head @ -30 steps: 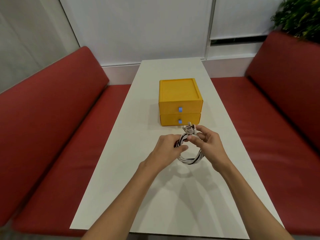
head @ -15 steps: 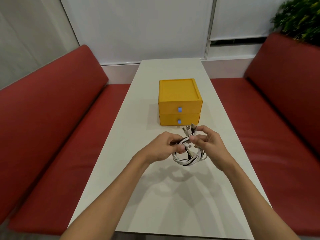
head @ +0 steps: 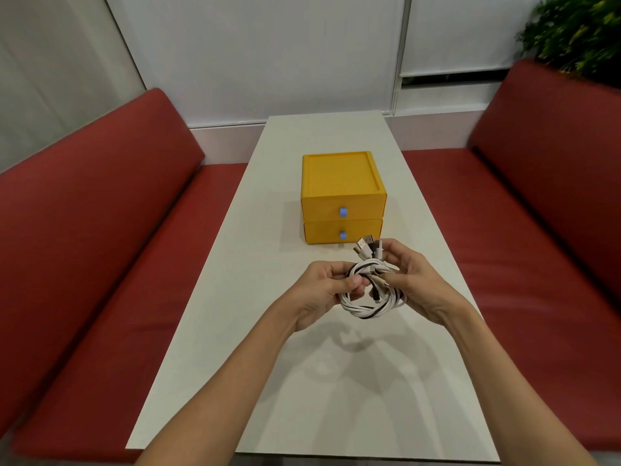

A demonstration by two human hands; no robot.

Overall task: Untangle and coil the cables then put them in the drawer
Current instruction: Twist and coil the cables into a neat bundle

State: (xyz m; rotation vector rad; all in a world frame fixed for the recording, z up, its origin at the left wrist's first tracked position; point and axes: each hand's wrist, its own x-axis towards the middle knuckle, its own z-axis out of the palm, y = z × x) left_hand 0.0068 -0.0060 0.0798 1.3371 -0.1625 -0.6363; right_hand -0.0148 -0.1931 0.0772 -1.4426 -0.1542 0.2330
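A coil of white and black cables hangs above the white table, held between both hands. My left hand pinches the coil's left side. My right hand grips the right side, and several plug ends stick up past its fingers. Just beyond the hands stands a yellow drawer unit with two drawers, both closed, each with a small blue pull.
Red padded benches run along both sides of the narrow table. A green plant sits at the top right behind the right bench. White wall panels close off the far end.
The coil has dropped slightly lower and flatter between my hands, and the plug ends have shifted up and to the right. Both hands keep hold of it.
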